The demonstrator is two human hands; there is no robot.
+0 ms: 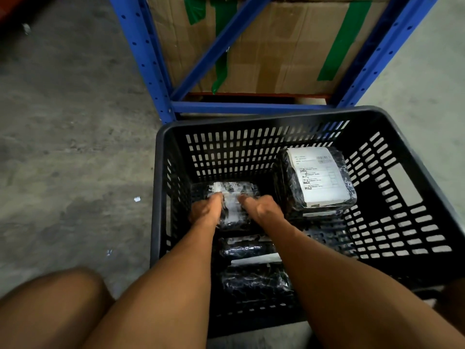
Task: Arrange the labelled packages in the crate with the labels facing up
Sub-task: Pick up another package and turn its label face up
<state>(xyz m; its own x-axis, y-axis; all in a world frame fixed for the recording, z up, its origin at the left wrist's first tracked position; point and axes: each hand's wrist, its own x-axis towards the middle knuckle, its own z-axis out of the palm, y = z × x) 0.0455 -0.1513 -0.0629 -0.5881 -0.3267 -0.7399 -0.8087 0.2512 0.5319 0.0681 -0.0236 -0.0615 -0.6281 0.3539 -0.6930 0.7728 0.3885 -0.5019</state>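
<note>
A black slatted plastic crate (pixel 289 117) stands on the floor in front of me. Both hands reach down into its far left part and grip one black shrink-wrapped package (pixel 232 195) with a blurred white label on top. My left hand (pixel 205 210) holds its left side and my right hand (pixel 260 209) its right side. At the far right lies a larger black package (pixel 314 180) with its white label facing up. Between my forearms sit two more black packages (pixel 247 248), (pixel 254 280), with a white label edge showing between them.
A blue metal rack (pixel 226 107) with a large cardboard box (pixel 271 46) taped in green stands right behind the crate. Grey concrete floor (pixel 63 147) lies to the left. My bare knee (pixel 55 298) is at the lower left beside the crate.
</note>
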